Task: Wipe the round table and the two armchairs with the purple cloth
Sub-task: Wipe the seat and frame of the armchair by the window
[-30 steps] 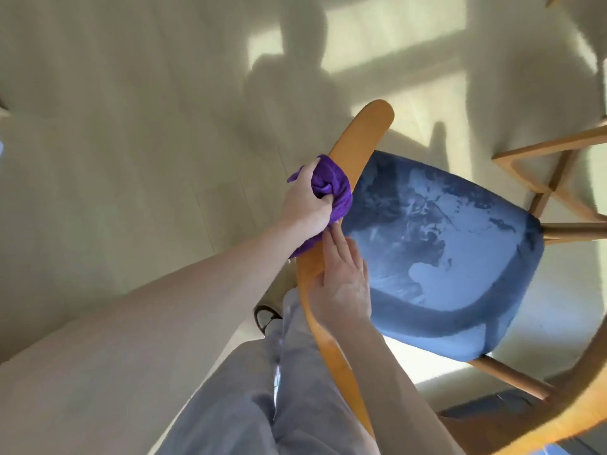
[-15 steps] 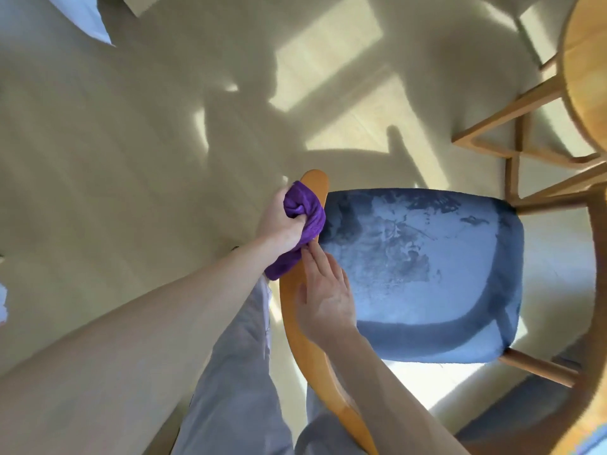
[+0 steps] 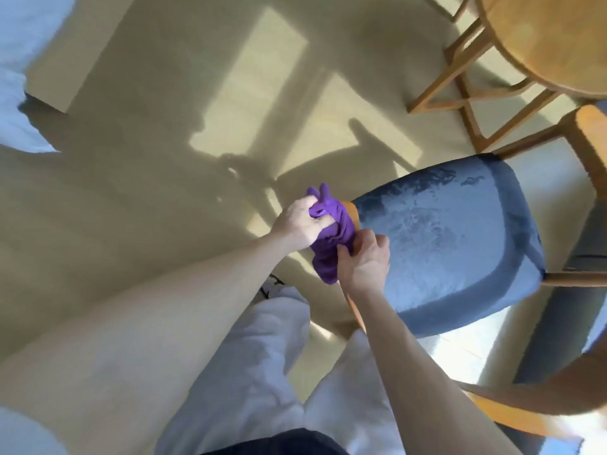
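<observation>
Sunlight patches fall across the pale wood floor [image 3: 131,208] below me. White bedding [image 3: 19,77] lies at upper left. My light trousers [image 3: 249,372] show below.

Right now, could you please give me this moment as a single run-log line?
step: wiping armchair rail | left hand: grips purple cloth on wooden armrest | right hand: pinches cloth's lower part | round table: untouched

Seen from above, a person's left hand [image 3: 300,221] grips a bunched purple cloth [image 3: 328,238] against the wooden armrest [image 3: 352,210] of a blue-cushioned armchair [image 3: 453,238], while the right hand [image 3: 366,259] pinches the cloth's lower folds. The round table [image 3: 551,44] stands at upper right on a sunlit pale floor [image 3: 131,208].
</observation>
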A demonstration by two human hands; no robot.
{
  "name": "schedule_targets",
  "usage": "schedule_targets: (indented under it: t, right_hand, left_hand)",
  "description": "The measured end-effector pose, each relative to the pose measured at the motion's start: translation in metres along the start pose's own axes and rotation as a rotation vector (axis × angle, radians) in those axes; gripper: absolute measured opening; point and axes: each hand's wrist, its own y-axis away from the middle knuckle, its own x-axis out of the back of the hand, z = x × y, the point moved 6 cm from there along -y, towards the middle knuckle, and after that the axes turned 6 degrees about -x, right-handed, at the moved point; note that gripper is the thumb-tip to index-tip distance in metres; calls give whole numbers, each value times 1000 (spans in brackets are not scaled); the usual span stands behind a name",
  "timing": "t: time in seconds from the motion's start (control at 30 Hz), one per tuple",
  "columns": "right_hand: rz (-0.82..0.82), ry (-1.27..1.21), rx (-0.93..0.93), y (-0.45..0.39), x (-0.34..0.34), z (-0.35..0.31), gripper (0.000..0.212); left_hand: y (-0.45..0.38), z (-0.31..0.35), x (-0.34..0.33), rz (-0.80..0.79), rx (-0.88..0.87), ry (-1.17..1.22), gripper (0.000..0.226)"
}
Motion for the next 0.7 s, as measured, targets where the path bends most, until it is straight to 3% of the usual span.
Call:
schedule_targets:
  t: [0.17,0.33,0.47,0.7]
  right_hand:
    - [16,-335,71,43,23,-14,16]
    - [-25,-755,31,79,71,-36,9]
    - [52,-752,69,92,110,-49,18]
    - [254,-648,141,166,158,-57,23]
  left_hand:
    - [35,22,39,-146,-140,-240,33]
    - [63,70,79,-239,-453,-327,32]
    - [92,113,98,-233,-616,-239,36]
    - [148,162,120,-252,-658,-102,51]
